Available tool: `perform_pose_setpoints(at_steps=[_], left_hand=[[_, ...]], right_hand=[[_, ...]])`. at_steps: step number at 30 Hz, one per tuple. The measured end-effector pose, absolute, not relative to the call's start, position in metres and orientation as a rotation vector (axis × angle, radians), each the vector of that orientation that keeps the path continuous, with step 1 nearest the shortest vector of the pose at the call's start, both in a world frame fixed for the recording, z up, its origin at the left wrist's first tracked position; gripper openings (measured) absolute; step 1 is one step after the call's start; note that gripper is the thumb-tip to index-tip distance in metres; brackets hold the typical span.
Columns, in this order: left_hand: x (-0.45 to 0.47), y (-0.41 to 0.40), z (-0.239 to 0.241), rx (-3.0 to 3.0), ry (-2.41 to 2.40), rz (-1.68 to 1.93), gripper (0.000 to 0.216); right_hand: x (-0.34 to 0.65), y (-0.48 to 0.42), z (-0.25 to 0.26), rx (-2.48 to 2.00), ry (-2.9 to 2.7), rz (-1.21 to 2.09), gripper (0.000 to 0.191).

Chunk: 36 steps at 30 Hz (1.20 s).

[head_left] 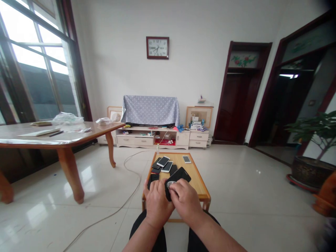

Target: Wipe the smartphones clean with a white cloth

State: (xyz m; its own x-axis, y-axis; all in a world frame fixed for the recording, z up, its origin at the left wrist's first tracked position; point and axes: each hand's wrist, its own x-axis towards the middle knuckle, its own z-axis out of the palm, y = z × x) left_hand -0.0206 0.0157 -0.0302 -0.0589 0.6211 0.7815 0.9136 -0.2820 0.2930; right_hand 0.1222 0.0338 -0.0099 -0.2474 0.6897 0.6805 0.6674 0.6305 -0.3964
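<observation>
Tiled floor (231, 182): broad open room to the right of the small table; on the left, a cable (105, 216) curves across the tiles
Large table (107, 128): at the left, well apart from the hands, its legs outside their working room
Small table (195, 182): low, wooden, directly ahead of the knees; a raised rim runs along its edges, the near edge lying beneath the hands; wood surface shows to the right, the left side being crowded with phones
Left hand (157, 201): grasping the black phone near its lower end
Right hand (185, 197): fingers bent, pinching a small whitish piece against the phone
Black phone (181, 175): raised in both hands over the near part of the small table, tilted, its far end pointing ahead and right; work on it is judged under way and unfinished
White phones: two (163, 161) (167, 167) near the dark items on the left, a third (186, 159) apart by the far right corner; which of them have been dealt with cannot be told
Dark items (154, 177): flat, partly hidden by the left hand; exact number unclear
Whitish piece (170, 183): largely covered by the fingers; material cannot be told
</observation>
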Motion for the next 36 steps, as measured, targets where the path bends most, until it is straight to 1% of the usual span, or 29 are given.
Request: perform_pose_setpoints(at_steps=[4,7,11,13,14,17,21,22,25,27,30,34,36], left_hand=[[-0.024,0.013,-0.030,-1.890,-1.634,-1.251,0.051],[-0.024,0.012,-0.031,-1.873,-1.646,-1.247,0.052],[-0.025,0.009,-0.032,-1.879,-1.657,-1.264,0.032],[-0.026,0.008,-0.031,-1.873,-1.649,-1.279,0.030],[-0.027,0.007,-0.031,-1.868,-1.641,-1.284,0.032],[-0.028,0.006,-0.030,-1.850,-1.620,-1.295,0.047],[-0.028,0.008,-0.029,-1.851,-1.630,-1.300,0.052],[-0.029,0.008,-0.030,-1.852,-1.638,-1.302,0.050],[-0.034,0.008,-0.032,-1.848,-1.672,-1.311,0.035],[-0.038,0.008,-0.032,-1.851,-1.687,-1.310,0.032],[-0.044,0.006,-0.030,-1.821,-1.684,-1.322,0.034],[-0.046,0.006,-0.027,-1.753,-1.682,-1.355,0.050],[-0.048,0.007,-0.028,-1.741,-1.702,-1.358,0.051]], right_hand=[[0.131,0.052,0.000,-1.136,-1.775,0.071,0.016],[0.130,0.055,0.002,-1.147,-1.757,0.062,0.018],[0.106,0.031,-0.005,-1.050,-1.945,0.055,0.017],[0.099,0.027,-0.003,-1.026,-1.984,0.054,0.017],[0.100,0.030,0.001,-1.033,-1.962,0.050,0.017],[0.114,0.053,0.018,-1.098,-1.803,0.009,0.018],[0.120,0.065,0.027,-1.132,-1.754,-0.019,0.019],[0.115,0.059,0.024,-1.115,-1.791,-0.014,0.019],[0.092,0.030,0.011,-1.055,-1.940,0.029,0.022],[0.081,0.014,0.006,-1.030,-2.017,0.065,0.023],[0.085,0.014,0.011,-1.027,-2.046,0.079,0.022],[0.105,0.036,0.026,-1.178,-1.852,-0.009,0.016],[0.105,0.037,0.026,-1.197,-1.841,-0.054,0.015]])
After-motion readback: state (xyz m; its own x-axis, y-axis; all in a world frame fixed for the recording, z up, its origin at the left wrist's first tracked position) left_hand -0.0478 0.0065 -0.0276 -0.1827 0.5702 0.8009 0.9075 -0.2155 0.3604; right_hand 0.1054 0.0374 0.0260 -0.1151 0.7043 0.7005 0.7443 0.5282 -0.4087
